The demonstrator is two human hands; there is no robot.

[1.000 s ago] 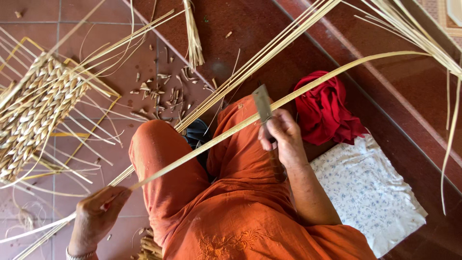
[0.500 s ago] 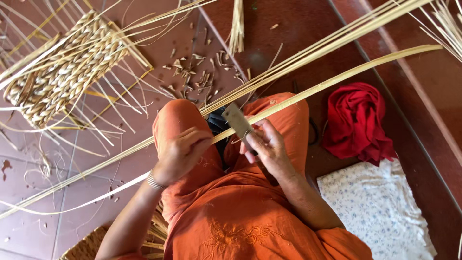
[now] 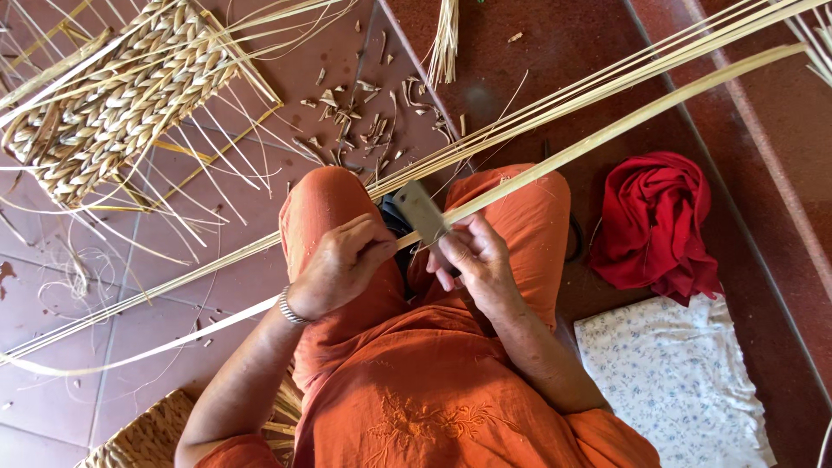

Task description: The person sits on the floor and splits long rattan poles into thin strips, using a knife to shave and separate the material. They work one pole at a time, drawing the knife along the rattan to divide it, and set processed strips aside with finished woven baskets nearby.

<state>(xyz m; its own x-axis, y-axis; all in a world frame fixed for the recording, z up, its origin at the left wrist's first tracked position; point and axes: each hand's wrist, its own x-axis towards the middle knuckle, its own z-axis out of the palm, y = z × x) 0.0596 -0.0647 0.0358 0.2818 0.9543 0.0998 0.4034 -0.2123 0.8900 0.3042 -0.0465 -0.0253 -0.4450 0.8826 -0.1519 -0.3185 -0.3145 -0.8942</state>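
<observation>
I sit on the floor in orange clothes with my knees drawn up. My left hand [image 3: 340,265] grips a long flat cane strip [image 3: 624,121] that runs from lower left to upper right across my lap. My right hand [image 3: 472,256] holds a broad metal blade [image 3: 420,211] against the strip, just right of my left hand. A silver bangle sits on my left wrist.
A half-woven panel [image 3: 117,95] with loose strands lies at upper left. More long cane strips [image 3: 563,95] run alongside the held one. Shavings [image 3: 355,117] litter the tiles ahead. A red cloth [image 3: 654,224] and a white flowered cushion [image 3: 680,381] lie at right. A woven basket [image 3: 139,438] is at lower left.
My left hand has come up from the lower left along the strip and now grips it beside the blade. My right hand and the blade have stayed over my lap.
</observation>
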